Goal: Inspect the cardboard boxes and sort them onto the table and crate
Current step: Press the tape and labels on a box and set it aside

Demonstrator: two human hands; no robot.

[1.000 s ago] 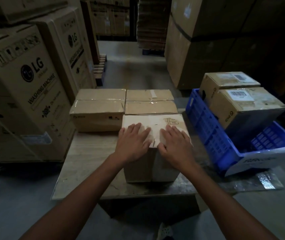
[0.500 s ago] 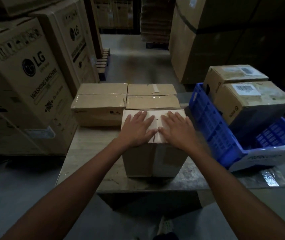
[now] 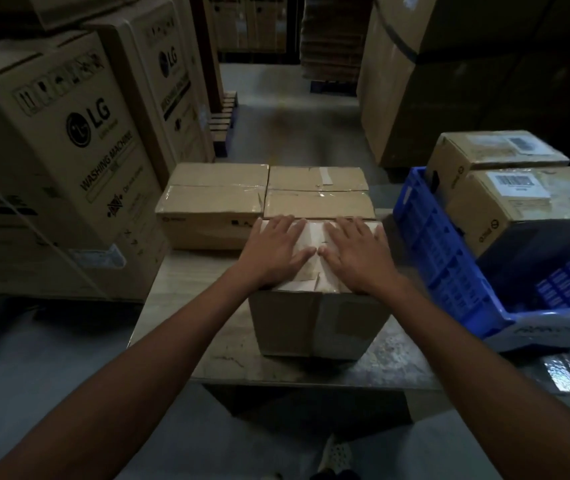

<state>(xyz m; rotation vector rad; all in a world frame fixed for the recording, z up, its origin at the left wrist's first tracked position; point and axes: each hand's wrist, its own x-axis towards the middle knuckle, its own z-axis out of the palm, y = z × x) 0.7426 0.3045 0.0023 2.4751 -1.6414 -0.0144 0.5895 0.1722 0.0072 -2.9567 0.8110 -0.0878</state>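
A person's two arms fill the lower corners of the frame, the left forearm [image 3: 158,358] and the right forearm [image 3: 467,351] both bare along all their visible length. The left hand [image 3: 276,252] and the right hand [image 3: 359,254], near the centre of the frame, are bare as well. At the bottom centre a pale shoe [image 3: 336,453] shows a rounded toe, its upper dotted with small dark marks; whether these are holes or a print cannot be told in the low light
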